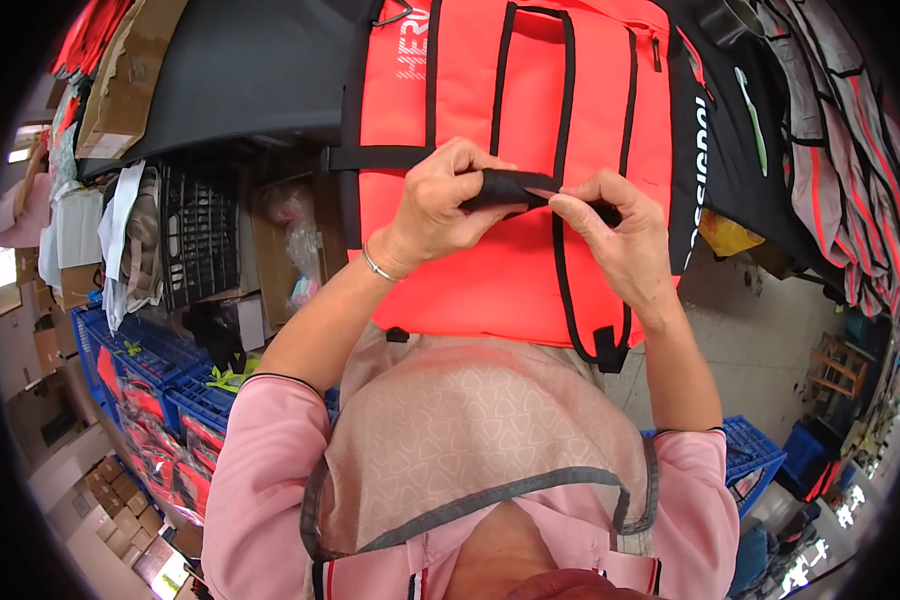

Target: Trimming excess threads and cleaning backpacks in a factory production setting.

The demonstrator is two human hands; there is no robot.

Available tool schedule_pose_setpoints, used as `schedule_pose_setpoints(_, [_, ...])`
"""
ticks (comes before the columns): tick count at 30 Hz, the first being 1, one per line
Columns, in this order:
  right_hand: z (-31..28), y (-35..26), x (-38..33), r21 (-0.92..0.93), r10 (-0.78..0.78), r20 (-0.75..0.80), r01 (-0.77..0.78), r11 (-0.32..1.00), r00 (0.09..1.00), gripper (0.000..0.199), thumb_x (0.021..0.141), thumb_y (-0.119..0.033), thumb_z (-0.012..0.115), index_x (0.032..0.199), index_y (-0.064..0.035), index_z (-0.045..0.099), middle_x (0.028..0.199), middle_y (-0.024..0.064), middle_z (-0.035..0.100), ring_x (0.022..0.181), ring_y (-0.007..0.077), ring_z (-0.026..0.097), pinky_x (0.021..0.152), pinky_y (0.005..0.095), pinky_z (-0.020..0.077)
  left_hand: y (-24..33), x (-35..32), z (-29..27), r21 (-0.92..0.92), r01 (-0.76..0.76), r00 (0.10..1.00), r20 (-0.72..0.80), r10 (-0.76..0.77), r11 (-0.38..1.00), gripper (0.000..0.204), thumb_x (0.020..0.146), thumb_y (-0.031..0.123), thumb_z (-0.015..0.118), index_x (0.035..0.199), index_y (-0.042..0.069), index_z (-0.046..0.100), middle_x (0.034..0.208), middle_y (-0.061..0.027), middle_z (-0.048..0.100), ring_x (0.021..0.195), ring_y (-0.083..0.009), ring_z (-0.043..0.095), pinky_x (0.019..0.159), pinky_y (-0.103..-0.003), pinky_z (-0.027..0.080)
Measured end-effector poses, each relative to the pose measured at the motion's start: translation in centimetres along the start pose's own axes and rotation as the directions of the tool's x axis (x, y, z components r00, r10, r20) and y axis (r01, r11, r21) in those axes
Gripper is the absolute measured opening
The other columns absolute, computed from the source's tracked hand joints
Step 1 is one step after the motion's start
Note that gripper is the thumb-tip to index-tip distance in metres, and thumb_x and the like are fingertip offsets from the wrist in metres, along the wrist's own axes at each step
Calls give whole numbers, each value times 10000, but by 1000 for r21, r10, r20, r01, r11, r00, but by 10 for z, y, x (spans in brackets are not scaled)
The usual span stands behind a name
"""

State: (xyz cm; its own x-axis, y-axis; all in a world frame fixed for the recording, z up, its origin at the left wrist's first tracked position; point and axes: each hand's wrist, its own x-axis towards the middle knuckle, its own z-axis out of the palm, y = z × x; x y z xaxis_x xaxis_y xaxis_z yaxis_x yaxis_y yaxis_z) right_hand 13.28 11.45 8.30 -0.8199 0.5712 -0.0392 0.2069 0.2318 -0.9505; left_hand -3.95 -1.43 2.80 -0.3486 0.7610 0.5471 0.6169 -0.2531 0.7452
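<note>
An apron (480, 430) fills the foreground below the red bag (470, 280). Left hand (438, 200) and right hand (620, 235), fingers closed, pinch black fabric (505, 190), blocking the bag's middle; blue crates (195, 395) stand left, a toothbrush (753, 122) lies right.

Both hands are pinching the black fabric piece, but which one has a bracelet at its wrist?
The left hand: a thin silver-coloured bracelet circles its wrist, while the wrist of the right hand is bare.

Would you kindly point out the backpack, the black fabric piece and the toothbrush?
Backpack (533, 112): head view, on its red panel.
Black fabric piece (502, 187): head view, near its left end.
Toothbrush (753, 124): head view, middle of its handle.
</note>
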Motion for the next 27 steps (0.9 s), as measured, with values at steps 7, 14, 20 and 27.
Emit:
schedule_pose_setpoints(7, [-9,4,-2,74,113,-109,-105,992,988,280,895,-204,717,1053,4,615,753,-17,577,736,50,532,681,222,429,31,-72,-45,253,-3,897,429,-110,967,616,983,555,346,1091,52,685,1409,-169,436,1370,-369,294,1148,-565,188])
schedule_pose_setpoints(14, [31,11,-19,107,116,-38,-111,988,993,246,820,-151,791,974,-9,661,727,-42,595,694,39,531,647,198,436,83,-120,-49,-40,644,745,-197,-638,764,462,781,167,794,1152,-6,581,1344,-139,309,1168,-217,475,774,-310,605])
schedule_pose_setpoints(20, [78,22,-20,-228,102,2,-99,969,995,354,782,-237,812,949,5,616,664,86,628,621,145,613,605,309,500,88,-126,-41,243,716,691,-116,-713,654,540,652,201,898,1080,0,637,1264,-150,400,794,-158,622,633,-259,593])
schedule_pose_setpoints(27, [88,30,-23,-329,131,-72,-148,933,989,485,791,-231,805,1135,-8,544,728,124,672,691,215,672,643,367,520,67,-141,-39,469,282,956,-68,-284,837,166,732,69,793,882,32,733,1453,-250,348,814,-200,688,698,-276,544])
